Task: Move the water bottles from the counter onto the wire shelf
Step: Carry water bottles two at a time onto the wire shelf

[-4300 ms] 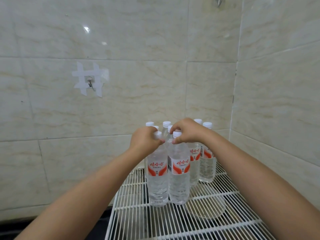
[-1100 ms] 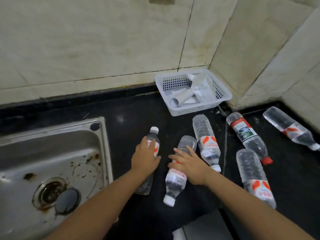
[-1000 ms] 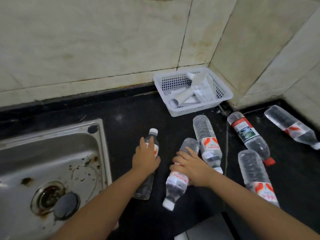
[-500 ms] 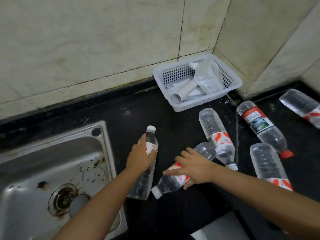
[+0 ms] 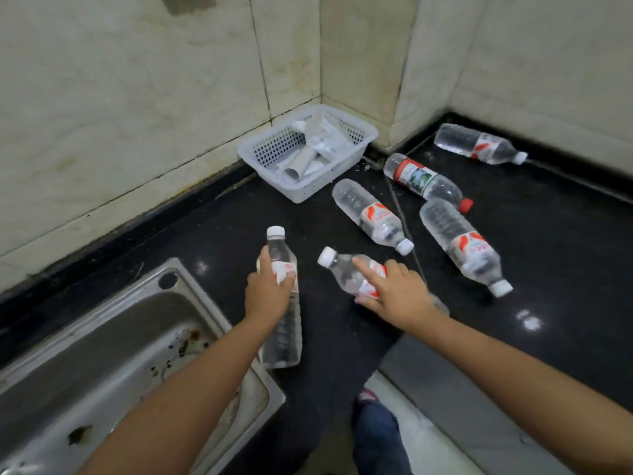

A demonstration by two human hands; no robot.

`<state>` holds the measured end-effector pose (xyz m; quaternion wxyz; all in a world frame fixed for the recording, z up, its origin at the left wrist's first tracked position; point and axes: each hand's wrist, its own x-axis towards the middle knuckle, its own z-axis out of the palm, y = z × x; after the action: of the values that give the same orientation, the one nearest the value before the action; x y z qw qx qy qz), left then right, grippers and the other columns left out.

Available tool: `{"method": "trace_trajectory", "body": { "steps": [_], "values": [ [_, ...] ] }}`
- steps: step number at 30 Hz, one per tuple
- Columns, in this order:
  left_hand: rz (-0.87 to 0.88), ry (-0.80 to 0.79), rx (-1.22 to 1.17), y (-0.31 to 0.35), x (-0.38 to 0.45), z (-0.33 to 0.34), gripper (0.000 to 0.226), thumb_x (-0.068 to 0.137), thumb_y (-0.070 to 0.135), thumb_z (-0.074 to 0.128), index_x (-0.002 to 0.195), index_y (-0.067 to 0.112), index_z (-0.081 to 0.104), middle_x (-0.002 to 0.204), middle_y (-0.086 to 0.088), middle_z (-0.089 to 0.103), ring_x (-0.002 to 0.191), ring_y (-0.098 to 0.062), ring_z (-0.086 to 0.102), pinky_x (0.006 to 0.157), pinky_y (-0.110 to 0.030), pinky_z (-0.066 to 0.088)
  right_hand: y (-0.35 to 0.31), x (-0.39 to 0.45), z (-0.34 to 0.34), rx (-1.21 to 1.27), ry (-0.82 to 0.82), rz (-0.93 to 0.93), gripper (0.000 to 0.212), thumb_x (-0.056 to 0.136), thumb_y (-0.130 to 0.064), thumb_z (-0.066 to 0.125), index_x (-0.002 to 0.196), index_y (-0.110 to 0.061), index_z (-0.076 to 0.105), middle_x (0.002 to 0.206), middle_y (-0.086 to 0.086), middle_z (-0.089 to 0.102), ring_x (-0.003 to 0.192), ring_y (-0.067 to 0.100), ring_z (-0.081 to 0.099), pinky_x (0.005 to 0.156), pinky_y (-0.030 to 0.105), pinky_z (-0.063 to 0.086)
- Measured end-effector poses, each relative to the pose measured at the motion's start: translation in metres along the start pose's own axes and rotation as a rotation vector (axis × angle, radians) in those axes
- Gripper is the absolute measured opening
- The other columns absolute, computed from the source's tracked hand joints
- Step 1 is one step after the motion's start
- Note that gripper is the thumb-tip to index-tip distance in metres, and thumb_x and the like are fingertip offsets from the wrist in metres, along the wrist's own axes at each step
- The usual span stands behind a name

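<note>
My left hand (image 5: pixel 270 293) grips a clear water bottle (image 5: pixel 281 323) with a white cap, lifted and nearly upright over the black counter (image 5: pixel 548 255). My right hand (image 5: pixel 394 294) grips a second white-capped bottle (image 5: pixel 346 274), tilted with its cap up and to the left. Several more bottles lie flat on the counter: one (image 5: pixel 371 216) near the basket, one (image 5: pixel 462 243) to its right, a red-capped one (image 5: pixel 424 181) and one (image 5: pixel 476 145) by the far wall. The wire shelf is out of view.
A steel sink (image 5: pixel 102 365) sits at the lower left, its rim just under the left bottle. A white plastic basket (image 5: pixel 356 150) holding tubes and packets stands in the tiled corner. The counter's front edge runs below my right arm, with the floor (image 5: pixel 428 440) beneath.
Both hands have lifted their bottles off the counter. The right bottle has swung round, its cap now pointing up and left. Seconds ago, both hands were at bottles standing on the wire shelf.
</note>
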<state>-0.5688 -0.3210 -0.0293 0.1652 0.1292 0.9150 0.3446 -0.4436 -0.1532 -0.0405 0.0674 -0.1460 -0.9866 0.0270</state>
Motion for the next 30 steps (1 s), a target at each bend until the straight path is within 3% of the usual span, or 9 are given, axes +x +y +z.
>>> {"method": "trace_trajectory", "body": {
  "steps": [2,6,10,15,22,27,30],
  "values": [
    [0.088,-0.026,0.05,0.022,-0.016,0.004,0.068,0.093,0.033,0.048,0.147,0.026,0.009,0.129,-0.026,0.044,0.116,-0.039,0.047,0.095,-0.041,0.041,0.002,-0.025,-0.018,0.119,0.023,0.203,0.065,0.08,-0.055,0.052,0.138,-0.029,0.039,0.086,0.02,0.059,0.076,0.039,0.061,0.059,0.042,0.051],
    [0.357,-0.099,0.186,0.08,-0.055,0.022,0.068,0.093,0.036,0.047,0.147,0.031,0.006,0.129,-0.022,0.041,0.116,-0.037,0.045,0.096,-0.042,0.041,0.024,-0.083,-0.062,0.209,0.114,0.494,0.066,0.09,-0.051,0.044,0.145,-0.036,0.012,0.114,0.014,0.05,0.106,0.033,0.051,0.08,0.038,0.046],
    [0.625,-0.15,0.308,0.147,-0.104,0.05,0.069,0.093,0.036,0.046,0.147,0.03,0.004,0.137,-0.024,0.034,0.121,-0.039,0.04,0.099,-0.042,0.038,0.058,-0.15,-0.107,0.206,0.263,0.694,0.065,0.09,-0.05,0.044,0.145,-0.036,0.012,0.106,0.011,0.048,0.099,0.03,0.052,0.069,0.032,0.038],
    [0.926,-0.194,0.356,0.221,-0.179,0.096,0.067,0.093,0.039,0.046,0.147,0.029,0.008,0.134,-0.023,0.036,0.119,-0.037,0.04,0.098,-0.042,0.039,0.111,-0.243,-0.158,0.126,0.477,0.887,0.063,0.089,-0.049,0.045,0.144,-0.037,0.014,0.091,0.002,0.039,0.081,0.021,0.047,0.066,0.028,0.036],
    [1.11,-0.258,0.307,0.313,-0.33,0.181,0.068,0.093,0.042,0.042,0.148,0.029,0.002,0.133,-0.02,0.034,0.118,-0.036,0.04,0.093,-0.04,0.042,0.196,-0.396,-0.223,0.016,0.644,1.061,0.068,0.088,-0.049,0.049,0.145,-0.035,0.014,0.09,0.005,0.038,0.088,0.031,0.055,0.069,0.03,0.039],
    [1.204,-0.324,0.15,0.369,-0.448,0.236,0.068,0.093,0.041,0.042,0.148,0.028,0.004,0.133,-0.018,0.036,0.119,-0.033,0.04,0.095,-0.038,0.04,0.244,-0.515,-0.265,-0.046,0.704,1.083,0.07,0.089,-0.048,0.048,0.146,-0.031,0.011,0.095,0.009,0.042,0.094,0.03,0.056,0.07,0.028,0.037],
    [1.298,-0.322,0.068,0.408,-0.508,0.267,0.068,0.093,0.04,0.043,0.148,0.027,0.006,0.13,-0.019,0.04,0.116,-0.035,0.041,0.095,-0.041,0.04,0.268,-0.573,-0.292,-0.089,0.78,1.108,0.075,0.083,-0.057,0.042,0.146,-0.031,0.012,0.1,0.014,0.049,0.097,0.032,0.056,0.07,0.03,0.038]
  ]
}}
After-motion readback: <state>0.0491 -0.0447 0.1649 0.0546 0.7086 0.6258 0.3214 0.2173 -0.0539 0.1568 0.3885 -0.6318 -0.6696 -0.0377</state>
